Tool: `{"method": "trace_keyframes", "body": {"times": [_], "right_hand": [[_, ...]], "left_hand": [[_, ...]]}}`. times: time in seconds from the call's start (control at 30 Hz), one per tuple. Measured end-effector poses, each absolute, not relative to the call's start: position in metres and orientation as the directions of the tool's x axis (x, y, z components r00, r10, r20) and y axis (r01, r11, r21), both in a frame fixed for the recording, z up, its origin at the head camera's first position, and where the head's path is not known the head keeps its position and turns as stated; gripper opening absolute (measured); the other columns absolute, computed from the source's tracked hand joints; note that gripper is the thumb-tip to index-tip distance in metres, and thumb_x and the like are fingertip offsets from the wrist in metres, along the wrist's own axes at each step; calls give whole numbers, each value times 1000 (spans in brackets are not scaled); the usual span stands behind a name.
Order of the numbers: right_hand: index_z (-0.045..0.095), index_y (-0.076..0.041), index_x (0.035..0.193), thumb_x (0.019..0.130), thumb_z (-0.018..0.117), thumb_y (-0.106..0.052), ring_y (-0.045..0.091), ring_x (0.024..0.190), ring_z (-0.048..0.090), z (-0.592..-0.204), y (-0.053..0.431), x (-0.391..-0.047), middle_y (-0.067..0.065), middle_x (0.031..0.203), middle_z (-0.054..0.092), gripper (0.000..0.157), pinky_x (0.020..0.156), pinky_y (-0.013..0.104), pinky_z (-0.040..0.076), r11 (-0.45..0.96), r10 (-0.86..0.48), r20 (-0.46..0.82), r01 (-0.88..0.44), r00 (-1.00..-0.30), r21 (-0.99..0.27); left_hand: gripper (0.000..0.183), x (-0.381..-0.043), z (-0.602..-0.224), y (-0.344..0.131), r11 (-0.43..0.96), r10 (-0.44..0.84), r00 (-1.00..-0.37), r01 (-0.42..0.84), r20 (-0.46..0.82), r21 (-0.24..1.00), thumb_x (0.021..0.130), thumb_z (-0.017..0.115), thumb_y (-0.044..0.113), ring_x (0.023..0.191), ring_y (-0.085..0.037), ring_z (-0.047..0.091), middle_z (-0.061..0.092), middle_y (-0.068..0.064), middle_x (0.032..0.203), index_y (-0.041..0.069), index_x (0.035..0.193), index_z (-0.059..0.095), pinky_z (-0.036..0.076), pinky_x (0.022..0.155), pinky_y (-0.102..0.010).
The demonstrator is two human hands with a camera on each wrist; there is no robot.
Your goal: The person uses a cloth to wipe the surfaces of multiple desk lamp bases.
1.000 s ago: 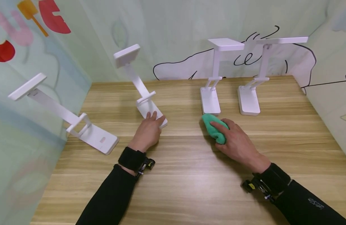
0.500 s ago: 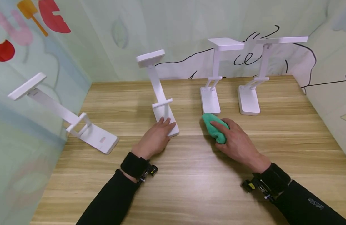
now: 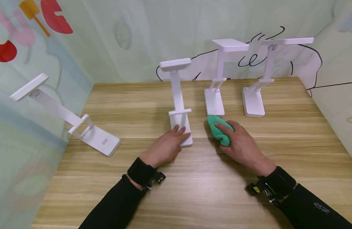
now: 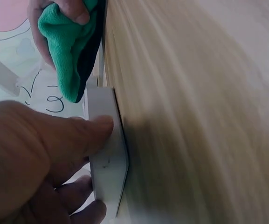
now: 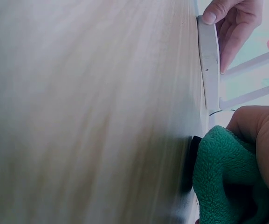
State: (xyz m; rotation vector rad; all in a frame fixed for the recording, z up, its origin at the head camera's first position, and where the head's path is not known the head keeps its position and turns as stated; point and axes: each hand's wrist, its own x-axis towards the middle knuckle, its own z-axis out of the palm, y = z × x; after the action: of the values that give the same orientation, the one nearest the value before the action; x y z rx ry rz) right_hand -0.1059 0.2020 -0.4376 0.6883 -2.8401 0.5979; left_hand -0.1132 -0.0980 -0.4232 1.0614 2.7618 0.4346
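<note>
My left hand holds the front end of a white desk lamp, with fingers lying on top of its base. In the left wrist view, the thumb presses the base's front edge. This lamp stands upright on the table, its head raised at the back. My right hand grips a bunched green cloth just in front of another white lamp. Whether the cloth touches that lamp's base, I cannot tell. In the right wrist view, the cloth shows a dark underside close to the tabletop.
A third white lamp stands at the back right. Another lamp sits at the left, angled outward. The wood-grain table meets printed curtains along its back and sides.
My left hand has slid its lamp rightward and nearer to me. The lamp has turned from a leftward lean to nearly straight. The right hand and cloth have not visibly moved.
</note>
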Motion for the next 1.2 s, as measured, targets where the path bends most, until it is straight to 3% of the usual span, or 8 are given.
{"method": "trace_keyframes", "body": {"times": [0.43,0.57,0.63,0.73,0.83,0.93,1.03,1.2], "right_hand": [[45,-20,143,74,77,-22,37,108,48,-435,207,-106,23,136,41,76,86,54,47,833,-374,220,-431,-901,-348],[45,-20,143,74,75,-21,37,107,48,-436,207,-106,22,139,38,75,84,53,48,838,-355,216,-412,-909,-359],[45,-19,143,74,74,-20,37,106,49,-435,207,-106,22,140,36,74,82,52,48,840,-347,211,-403,-914,-364],[46,-18,142,74,74,-20,38,104,50,-431,208,-105,24,139,38,73,80,52,48,841,-354,184,-398,-917,-367],[48,-18,142,75,72,-20,37,102,52,-419,210,-104,24,136,41,71,77,50,48,841,-383,114,-397,-917,-369],[52,-20,139,76,71,-20,32,100,53,-404,206,-102,19,134,46,66,76,46,48,815,-444,62,-431,-894,-388],[56,-22,136,77,71,-21,27,104,52,-393,189,-103,14,133,48,60,80,43,48,761,-534,80,-520,-841,-389],[59,-19,133,79,70,-21,25,107,49,-395,157,-115,15,130,51,55,87,44,47,713,-610,172,-631,-773,-305]], "left_hand": [[57,-98,-422,-72,636,760,-647,724,-58,267,92,61,10,140,-35,27,36,-16,152,14,146,42,30,114,-42],[48,-96,-422,-70,603,779,-626,734,-31,311,94,60,14,139,-33,30,41,-15,150,14,141,50,32,113,-42],[35,-98,-420,-72,626,739,-674,686,-1,372,95,58,17,133,-27,42,55,-11,140,13,130,61,39,107,-39],[22,-105,-414,-81,724,559,-829,503,27,472,96,57,22,107,-15,60,69,-1,114,15,111,71,51,90,-35],[18,-122,-409,-93,789,354,-935,299,0,537,95,59,24,84,-13,61,71,1,98,15,103,72,52,76,-35],[31,-147,-411,-101,751,316,-945,196,-82,631,93,62,27,99,-18,60,66,-3,116,15,122,64,51,85,-39],[55,-172,-420,-102,657,394,-912,193,-114,729,91,66,27,116,-23,55,55,-7,137,18,142,47,48,95,-43],[53,-195,-431,-92,578,505,-856,237,-114,780,90,66,20,115,-18,56,56,-2,137,26,141,50,49,95,-38]]}}
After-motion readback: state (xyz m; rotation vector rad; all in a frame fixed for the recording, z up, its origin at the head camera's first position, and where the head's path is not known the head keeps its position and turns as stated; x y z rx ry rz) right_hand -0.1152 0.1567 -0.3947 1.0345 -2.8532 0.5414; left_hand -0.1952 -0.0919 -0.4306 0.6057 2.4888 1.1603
